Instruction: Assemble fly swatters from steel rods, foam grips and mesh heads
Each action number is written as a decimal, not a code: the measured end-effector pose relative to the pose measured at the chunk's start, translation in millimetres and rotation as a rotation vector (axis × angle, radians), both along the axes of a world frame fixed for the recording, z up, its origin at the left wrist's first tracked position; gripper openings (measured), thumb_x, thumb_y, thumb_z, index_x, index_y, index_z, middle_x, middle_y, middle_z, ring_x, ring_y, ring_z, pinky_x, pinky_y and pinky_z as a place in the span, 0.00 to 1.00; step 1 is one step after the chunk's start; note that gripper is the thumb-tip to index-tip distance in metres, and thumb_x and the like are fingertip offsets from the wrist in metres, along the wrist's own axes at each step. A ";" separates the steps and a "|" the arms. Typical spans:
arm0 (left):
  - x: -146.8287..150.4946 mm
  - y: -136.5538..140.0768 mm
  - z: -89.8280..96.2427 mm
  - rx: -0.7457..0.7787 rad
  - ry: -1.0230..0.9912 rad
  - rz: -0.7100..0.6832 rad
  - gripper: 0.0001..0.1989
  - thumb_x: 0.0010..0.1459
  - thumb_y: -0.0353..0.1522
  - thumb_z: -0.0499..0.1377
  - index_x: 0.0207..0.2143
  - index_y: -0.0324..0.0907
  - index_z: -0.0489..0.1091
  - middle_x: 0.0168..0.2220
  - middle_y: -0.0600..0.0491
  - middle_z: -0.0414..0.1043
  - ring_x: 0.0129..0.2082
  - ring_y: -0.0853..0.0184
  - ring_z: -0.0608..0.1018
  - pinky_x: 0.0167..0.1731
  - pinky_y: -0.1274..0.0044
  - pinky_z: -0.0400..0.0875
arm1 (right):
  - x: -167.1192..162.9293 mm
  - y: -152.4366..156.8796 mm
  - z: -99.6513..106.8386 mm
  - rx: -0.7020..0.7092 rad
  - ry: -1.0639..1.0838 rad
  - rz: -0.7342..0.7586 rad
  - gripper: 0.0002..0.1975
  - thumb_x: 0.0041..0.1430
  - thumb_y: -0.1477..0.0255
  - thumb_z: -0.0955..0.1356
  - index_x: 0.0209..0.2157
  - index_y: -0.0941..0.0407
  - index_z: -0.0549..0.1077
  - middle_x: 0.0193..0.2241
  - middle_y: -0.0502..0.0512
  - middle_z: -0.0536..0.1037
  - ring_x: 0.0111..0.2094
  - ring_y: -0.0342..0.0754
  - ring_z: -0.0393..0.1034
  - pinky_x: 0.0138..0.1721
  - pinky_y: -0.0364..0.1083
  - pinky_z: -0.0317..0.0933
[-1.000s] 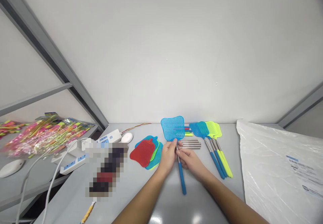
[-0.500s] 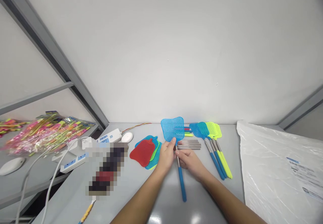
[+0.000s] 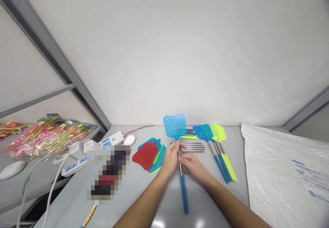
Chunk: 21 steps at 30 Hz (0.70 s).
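Observation:
A fly swatter (image 3: 174,126) with a blue mesh head, a thin metal rod and a blue grip is held upright over the table, its grip end toward me. My left hand (image 3: 171,157) is closed around the upper rod just below the head. Lower on the rod, my right hand (image 3: 189,163) pinches the metal between thumb and fingers. Behind my hands lie several bare metal rods (image 3: 194,147) and a few coloured grips (image 3: 189,137). To the left is a pile of loose mesh heads, with a red head (image 3: 145,156) on top.
Several blue and yellow-green fly swatters (image 3: 218,152) lie together at right. A large white plastic package (image 3: 280,173) covers the table's right side. At left are a power strip (image 3: 111,140), white cables, a pixelated object (image 3: 110,173) and bagged colourful items (image 3: 48,135).
The blue mesh head has risen slightly away from me and the grip end has come nearer, so more metal rod shows. Both hands stay on the rod.

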<state>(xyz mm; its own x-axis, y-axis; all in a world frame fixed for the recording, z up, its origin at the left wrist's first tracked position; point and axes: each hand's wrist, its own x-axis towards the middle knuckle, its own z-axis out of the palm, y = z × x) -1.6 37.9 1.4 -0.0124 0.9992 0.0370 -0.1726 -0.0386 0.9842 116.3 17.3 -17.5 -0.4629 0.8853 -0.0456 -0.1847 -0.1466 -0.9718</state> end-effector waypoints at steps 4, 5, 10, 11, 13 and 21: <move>4.2 -3.9 3.0 0.025 0.010 -0.071 0.19 0.56 0.46 0.57 0.26 0.40 0.76 0.30 0.49 0.73 0.31 0.65 0.71 0.34 0.77 0.65 | -0.8 3.7 -6.2 -0.032 0.077 -0.040 0.25 0.58 0.56 0.65 0.17 0.54 0.55 0.13 0.41 0.52 0.15 0.37 0.43 0.19 0.42 0.38; 3.8 -3.9 3.7 0.025 0.010 -0.079 0.19 0.56 0.45 0.57 0.26 0.40 0.76 0.30 0.49 0.74 0.31 0.65 0.72 0.34 0.76 0.65 | -0.7 4.2 -7.0 -0.035 0.088 -0.046 0.25 0.58 0.55 0.65 0.17 0.55 0.55 0.13 0.41 0.52 0.15 0.37 0.43 0.19 0.42 0.38; -0.8 -0.7 2.7 -0.028 -0.022 -0.058 0.21 0.56 0.47 0.56 0.30 0.38 0.77 0.28 0.50 0.73 0.26 0.68 0.72 0.28 0.78 0.65 | 0.5 3.6 -5.8 -0.043 0.086 -0.033 0.21 0.59 0.56 0.65 0.21 0.57 0.66 0.12 0.40 0.52 0.15 0.36 0.42 0.19 0.42 0.37; -2.0 0.3 2.3 -0.041 -0.033 -0.046 0.22 0.57 0.48 0.55 0.32 0.38 0.77 0.27 0.50 0.73 0.25 0.68 0.72 0.26 0.78 0.65 | 0.6 2.9 -4.7 -0.043 0.075 -0.021 0.21 0.58 0.56 0.66 0.22 0.58 0.69 0.12 0.40 0.52 0.15 0.36 0.42 0.19 0.42 0.37; -4.7 2.4 2.2 -0.052 -0.050 -0.011 0.23 0.57 0.49 0.54 0.34 0.37 0.76 0.28 0.50 0.73 0.26 0.68 0.73 0.28 0.78 0.66 | 0.7 1.5 -2.1 -0.041 0.051 -0.002 0.20 0.58 0.56 0.67 0.24 0.59 0.71 0.12 0.40 0.52 0.15 0.36 0.42 0.19 0.42 0.37; -10.7 6.7 4.7 -0.030 -0.041 0.139 0.23 0.55 0.49 0.57 0.33 0.36 0.76 0.26 0.51 0.73 0.26 0.68 0.73 0.30 0.77 0.66 | -0.6 0.9 4.9 -0.029 0.002 0.028 0.20 0.59 0.55 0.66 0.25 0.58 0.70 0.11 0.40 0.52 0.15 0.37 0.42 0.19 0.41 0.39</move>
